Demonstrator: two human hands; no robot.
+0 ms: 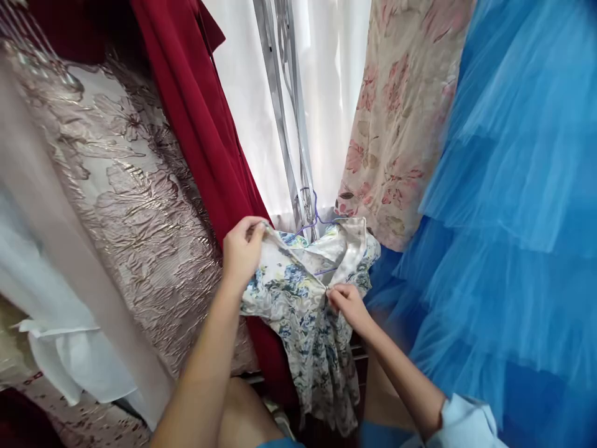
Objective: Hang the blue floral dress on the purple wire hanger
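A floral dress in white, blue and yellow hangs in front of me on a thin purple hanger. Its neckline falls open, showing the pale lining inside. My left hand pinches the neckline edge near the left shoulder. Lower down, at the front point of the neckline, my right hand closes on the fabric with thumb and fingers. Whether a small fastener sits between those fingertips is too small to tell.
To the left hang a dark red garment and a pinkish brocade one. On the right are a beige floral garment and a blue tiered tulle dress. Grey straps hang before a white curtain.
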